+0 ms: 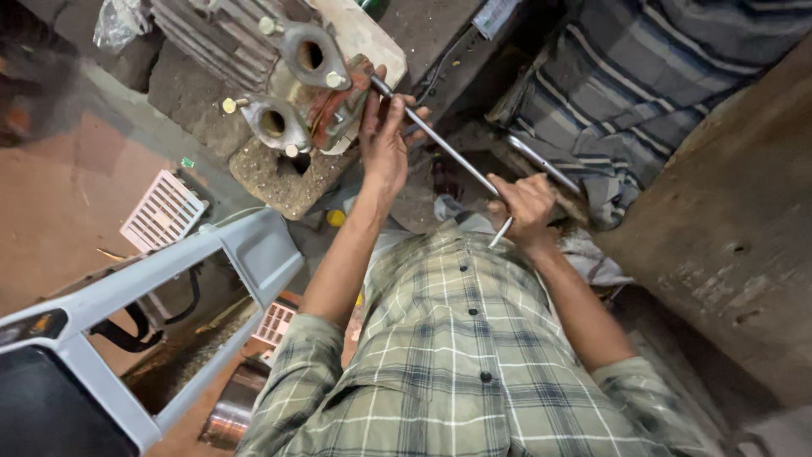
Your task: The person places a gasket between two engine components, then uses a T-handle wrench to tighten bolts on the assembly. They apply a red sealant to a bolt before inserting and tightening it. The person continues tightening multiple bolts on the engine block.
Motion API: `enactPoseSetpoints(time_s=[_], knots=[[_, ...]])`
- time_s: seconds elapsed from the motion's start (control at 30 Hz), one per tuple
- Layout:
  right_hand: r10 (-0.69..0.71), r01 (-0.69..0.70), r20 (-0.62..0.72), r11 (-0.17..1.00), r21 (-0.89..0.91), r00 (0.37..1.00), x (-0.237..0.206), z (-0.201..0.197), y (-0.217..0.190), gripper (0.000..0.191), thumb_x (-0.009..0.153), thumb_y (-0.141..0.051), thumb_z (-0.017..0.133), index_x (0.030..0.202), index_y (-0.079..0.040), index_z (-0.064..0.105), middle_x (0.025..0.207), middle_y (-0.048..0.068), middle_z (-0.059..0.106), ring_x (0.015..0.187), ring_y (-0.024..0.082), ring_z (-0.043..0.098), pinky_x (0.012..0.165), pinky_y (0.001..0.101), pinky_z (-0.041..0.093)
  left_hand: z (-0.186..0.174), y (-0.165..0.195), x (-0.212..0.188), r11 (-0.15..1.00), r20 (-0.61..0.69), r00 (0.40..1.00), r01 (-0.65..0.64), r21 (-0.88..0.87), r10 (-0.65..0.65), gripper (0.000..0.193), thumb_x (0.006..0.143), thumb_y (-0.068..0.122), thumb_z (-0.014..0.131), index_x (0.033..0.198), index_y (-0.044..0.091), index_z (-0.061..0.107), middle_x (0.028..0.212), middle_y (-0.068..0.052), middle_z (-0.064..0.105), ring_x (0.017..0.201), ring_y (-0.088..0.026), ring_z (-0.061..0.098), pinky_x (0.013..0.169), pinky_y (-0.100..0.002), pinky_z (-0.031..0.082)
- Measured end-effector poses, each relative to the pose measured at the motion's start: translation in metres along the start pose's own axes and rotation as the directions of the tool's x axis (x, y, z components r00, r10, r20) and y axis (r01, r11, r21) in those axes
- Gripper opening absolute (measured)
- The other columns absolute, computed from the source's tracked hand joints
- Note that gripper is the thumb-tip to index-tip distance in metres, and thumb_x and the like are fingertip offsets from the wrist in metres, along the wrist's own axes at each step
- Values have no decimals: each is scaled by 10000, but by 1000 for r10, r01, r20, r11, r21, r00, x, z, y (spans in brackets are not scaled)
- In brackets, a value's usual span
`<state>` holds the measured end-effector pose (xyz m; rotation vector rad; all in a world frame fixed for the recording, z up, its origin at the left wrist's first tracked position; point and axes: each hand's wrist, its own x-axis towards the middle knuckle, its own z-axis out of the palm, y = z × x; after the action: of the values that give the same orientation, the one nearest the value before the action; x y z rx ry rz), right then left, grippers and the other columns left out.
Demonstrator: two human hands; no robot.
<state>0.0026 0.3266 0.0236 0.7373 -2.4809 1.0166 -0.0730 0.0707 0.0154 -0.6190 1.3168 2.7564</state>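
In the head view we saw the left hand (385,140) closed around a long metal rod (440,140) just beside the grey engine block (288,85). The right hand (529,207) gripped the rod's near end. A white rectangular label (495,15) lay beyond the block.

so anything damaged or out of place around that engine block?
The engine block lies tilted on a rough stone slab, its reddish gasket face worn and patchy. Left hand and right hand both grip a long metal rod set against it. No spill visible.
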Motion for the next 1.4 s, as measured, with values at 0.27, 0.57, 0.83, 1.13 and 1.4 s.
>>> enactPoseSetpoints(time_s=[0.27, 0.57, 0.83, 1.13, 1.4], knots=[[750, -813, 327, 485, 321, 576, -31, 18, 6, 750, 1104, -540, 263, 976, -23, 791, 542, -25, 439, 484, 111, 336, 486, 326, 258, 4, -2, -2, 998, -85, 995, 60, 18, -59, 661, 1011, 214, 636, 1595, 295, 336, 1143, -8, 639, 1017, -171, 702, 740, -292, 586], [663, -734, 711, -359, 577, 234, -21, 29, 21, 703, 1060, -614, 431, 936, 24, 698, 478, -77, 327, 438, 91, 307, 474, 287, 292, 0, -55, -23, 978, 339, 918, 204, 43, -206, 325, 1095, 293, 562, 1344, 87, 536, 1127, -90, 715, 1058, -249, 733, 880, -396, 616], [237, -238, -26, 969, -65, 971, 25, -48, -45, 548, 1022, -337, 655, 1383, 29, 468, 1367, 229, 514, 1357, 321, 444, 1117, 434, 322, 8, -51, -22, 979, 262, 943, 198, 51, -205, 256, 1086, 299, 566, 1207, 73, 564, 1056, -111, 726, 1003, -260, 751, 809, -358, 624], [-278, 477, 409, 687, -548, 869, 40, -24, -11, 550, 955, -446, 617, 1324, -44, 680, 854, 17, 618, 740, 157, 560, 783, 339, 419, 19, -34, -26, 975, 286, 932, 212, 59, -220, 207, 1090, 269, 548, 1173, 80, 546, 1070, -121, 729, 1022, -256, 740, 837, -362, 630], [-493, 538, 228, 697, -475, 840, 47, -21, 8, 690, 952, -591, 613, 1186, 48, 732, 541, -19, 417, 467, 131, 448, 491, 317, 371, 16, -38, -25, 975, 278, 936, 192, 114, -217, 214, 1085, 248, 554, 1193, 63, 548, 1084, -150, 727, 1018, -280, 742, 835, -355, 625]])
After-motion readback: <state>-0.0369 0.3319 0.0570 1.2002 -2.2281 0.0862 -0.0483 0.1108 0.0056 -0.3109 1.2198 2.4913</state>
